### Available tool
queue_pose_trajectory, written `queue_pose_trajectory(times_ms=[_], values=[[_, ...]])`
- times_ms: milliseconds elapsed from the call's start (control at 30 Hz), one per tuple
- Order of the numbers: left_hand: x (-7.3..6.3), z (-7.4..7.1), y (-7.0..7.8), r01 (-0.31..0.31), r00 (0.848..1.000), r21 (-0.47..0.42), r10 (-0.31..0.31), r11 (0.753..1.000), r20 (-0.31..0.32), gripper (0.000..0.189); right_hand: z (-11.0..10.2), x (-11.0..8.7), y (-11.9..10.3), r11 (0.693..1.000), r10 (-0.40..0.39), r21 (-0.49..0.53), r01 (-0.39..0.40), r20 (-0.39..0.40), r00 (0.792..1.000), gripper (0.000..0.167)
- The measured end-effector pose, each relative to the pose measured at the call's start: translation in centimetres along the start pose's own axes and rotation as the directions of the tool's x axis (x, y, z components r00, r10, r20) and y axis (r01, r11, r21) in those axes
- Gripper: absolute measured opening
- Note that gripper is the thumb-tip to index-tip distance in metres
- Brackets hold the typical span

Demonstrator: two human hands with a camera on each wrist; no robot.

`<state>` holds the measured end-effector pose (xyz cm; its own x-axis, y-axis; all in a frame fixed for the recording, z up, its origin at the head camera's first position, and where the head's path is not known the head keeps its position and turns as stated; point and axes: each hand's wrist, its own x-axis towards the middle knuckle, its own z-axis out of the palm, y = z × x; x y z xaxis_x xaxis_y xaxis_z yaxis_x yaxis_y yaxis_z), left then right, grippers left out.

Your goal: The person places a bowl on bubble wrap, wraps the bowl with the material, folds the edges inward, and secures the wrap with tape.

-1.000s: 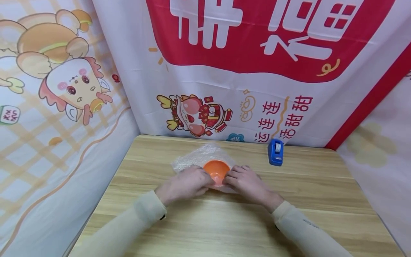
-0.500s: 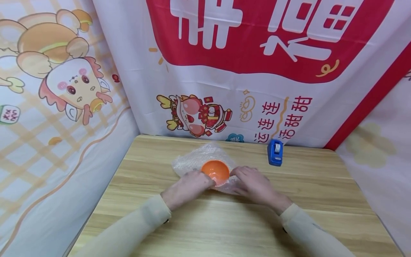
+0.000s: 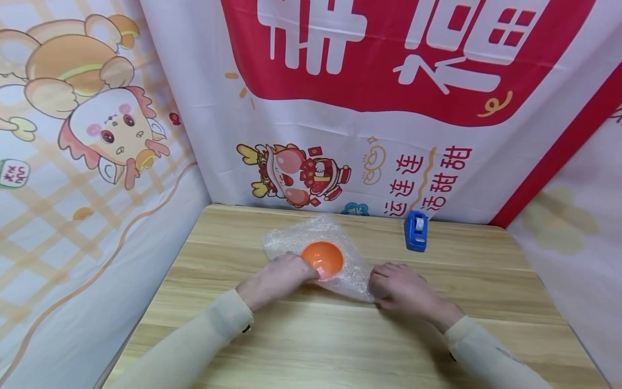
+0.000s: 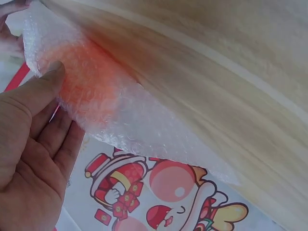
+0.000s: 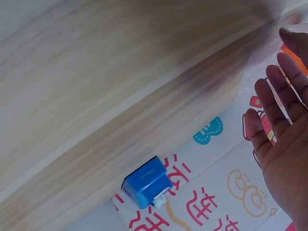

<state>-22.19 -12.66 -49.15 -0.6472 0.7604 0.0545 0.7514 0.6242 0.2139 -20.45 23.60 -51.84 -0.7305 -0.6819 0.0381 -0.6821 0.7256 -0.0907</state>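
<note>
An orange bowl (image 3: 324, 256) stands on a sheet of clear bubble wrap (image 3: 351, 275) spread on the wooden table. At the bowl's near-left rim my left hand (image 3: 285, 274) pinches the bubble wrap's near edge. The left wrist view has the thumb of that left hand (image 4: 33, 139) on the wrap, with the bowl (image 4: 86, 79) showing orange through it. My right hand (image 3: 405, 289) is at the wrap's right corner, apart from the bowl. Seen from the right wrist, the fingers of this right hand (image 5: 284, 125) are fairly straight and the thumb stands off from them.
A blue tape dispenser (image 3: 417, 232) stands near the table's back edge, right of the wrap. Printed cloth (image 3: 291, 124) hangs behind the table, and more covers both sides. Bare wood (image 3: 311, 346) lies in front of the hands.
My right hand has moved from the bowl's right rim to the right and nearer to me, and the wrap's right corner now shows. The bowl has shifted slightly left; my left hand stays at its near-left rim.
</note>
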Motion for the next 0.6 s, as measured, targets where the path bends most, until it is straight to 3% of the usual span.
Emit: queue_pose_trajectory(times_ms=[233, 600], values=[[-0.1, -0.6, -1.0, 0.037, 0.998, -0.103, -0.032, 0.994, 0.051, 0.017, -0.2, -0.5, 0.6, 0.999, -0.022, -0.032, 0.022, 0.017, 1.0, 0.039], [-0.1, -0.9, -1.8, 0.059, 0.995, -0.154, -0.045, 0.986, 0.093, 0.019, -0.4, -0.6, 1.3, 0.994, -0.11, -0.002, 0.11, 0.053, 0.993, 0.029]])
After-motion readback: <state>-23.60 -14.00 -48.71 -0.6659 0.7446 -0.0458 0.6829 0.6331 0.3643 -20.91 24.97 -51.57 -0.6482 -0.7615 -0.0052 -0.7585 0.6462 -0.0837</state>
